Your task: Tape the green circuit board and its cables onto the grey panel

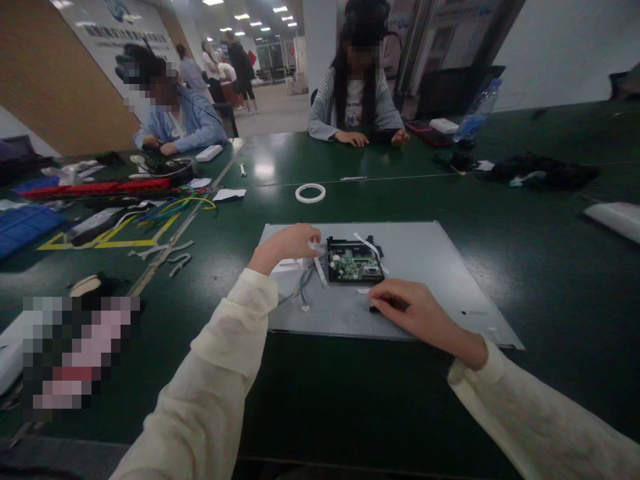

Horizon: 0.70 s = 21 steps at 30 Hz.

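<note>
A flat grey metal panel (425, 257) lies on the table, with a green circuit board (353, 268) in a black frame near its middle. My left hand (293, 245) reaches over the panel just left of the board. Its fingers are curled together beside a white strip (321, 272); what they hold is hard to make out. Grey-blue wires (303, 287) with a white connector run below that hand. Another white strip (367, 243) crosses the board's upper right. My right hand (407, 303) pinches a small black piece (374, 309) just below the board's lower right corner.
A white tape roll (310, 193) and a small wrench (243, 171) lie beyond the panel. Cables, a red strip (100, 189) and blue trays (27, 230) crowd the left. Two people sit across; a water bottle (477, 113) stands far right.
</note>
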{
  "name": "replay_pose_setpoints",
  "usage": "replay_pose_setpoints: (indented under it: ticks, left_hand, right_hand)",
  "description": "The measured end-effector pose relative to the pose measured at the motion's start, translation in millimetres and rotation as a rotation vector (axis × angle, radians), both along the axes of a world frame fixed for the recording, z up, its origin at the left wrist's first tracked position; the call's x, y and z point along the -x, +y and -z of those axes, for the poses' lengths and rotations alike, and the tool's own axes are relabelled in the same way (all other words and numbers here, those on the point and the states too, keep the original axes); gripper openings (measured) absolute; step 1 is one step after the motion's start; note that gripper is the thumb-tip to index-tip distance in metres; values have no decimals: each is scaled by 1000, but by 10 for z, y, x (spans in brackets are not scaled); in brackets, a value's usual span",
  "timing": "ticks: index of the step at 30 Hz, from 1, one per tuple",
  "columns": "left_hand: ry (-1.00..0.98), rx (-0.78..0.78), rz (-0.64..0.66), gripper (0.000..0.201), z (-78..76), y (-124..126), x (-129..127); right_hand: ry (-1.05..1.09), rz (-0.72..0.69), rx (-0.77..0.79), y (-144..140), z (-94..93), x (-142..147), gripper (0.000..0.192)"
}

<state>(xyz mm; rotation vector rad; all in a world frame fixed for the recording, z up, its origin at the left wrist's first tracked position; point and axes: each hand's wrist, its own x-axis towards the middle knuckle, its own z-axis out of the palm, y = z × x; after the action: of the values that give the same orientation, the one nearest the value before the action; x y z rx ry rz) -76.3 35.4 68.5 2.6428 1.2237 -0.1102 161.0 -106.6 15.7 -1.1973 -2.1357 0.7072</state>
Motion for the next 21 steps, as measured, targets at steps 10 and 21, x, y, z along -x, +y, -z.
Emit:
replay_pose_setpoints:
  ticks: [10, 21]
  left_hand:
    - [48, 145, 54, 12, -114, -117, -79]
    - [98, 232, -27, 29, 177, 44, -52]
  right_hand:
    - [-34, -20, -33, 10, 55, -18, 13]
    - [-44, -24, -24, 6, 51, -16, 12]
